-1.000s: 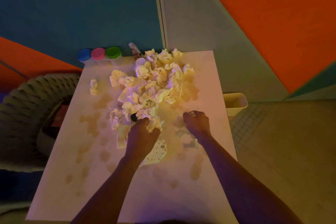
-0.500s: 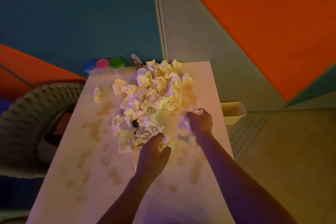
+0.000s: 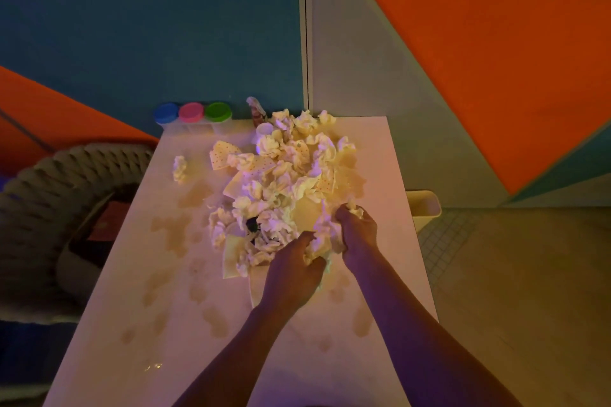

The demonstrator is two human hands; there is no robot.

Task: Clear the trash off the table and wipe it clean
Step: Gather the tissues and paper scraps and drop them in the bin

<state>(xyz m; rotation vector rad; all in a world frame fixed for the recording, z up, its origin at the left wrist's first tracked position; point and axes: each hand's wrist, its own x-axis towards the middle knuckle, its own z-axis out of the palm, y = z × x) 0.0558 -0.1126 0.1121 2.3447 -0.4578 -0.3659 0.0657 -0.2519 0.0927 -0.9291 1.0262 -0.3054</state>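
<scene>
Right now you are gathering trash with both hands at the near edge of the pile of crumpled paper [image 3: 284,182], which is sitting across the middle and far half of the table [image 3: 139,324]. Your left hand [image 3: 291,277] is curling its fingers into a wad of tissue, and your right hand [image 3: 358,231] is gripping another crumpled clump just beside it; the two hands are working close together, nearly touching. To do this well, you are better off scooping from underneath and pressing the loose pieces into one tight bundle, so that fewer bits are dropping as you lift. The pale bin [image 3: 425,208] is standing just off the table's right edge, so you should be carrying each handful a short way sideways rather than over the wet stains [image 3: 172,231], which are spreading across the left and near parts of the tabletop and are probably going to need wiping afterwards. One stray tissue ball [image 3: 179,168] is lying apart on the left. Three tubs with blue, pink and green lids [image 3: 191,112] are lining the far edge. No writing or brand is readable anywhere; only a dotted pattern is showing on some napkins.
</scene>
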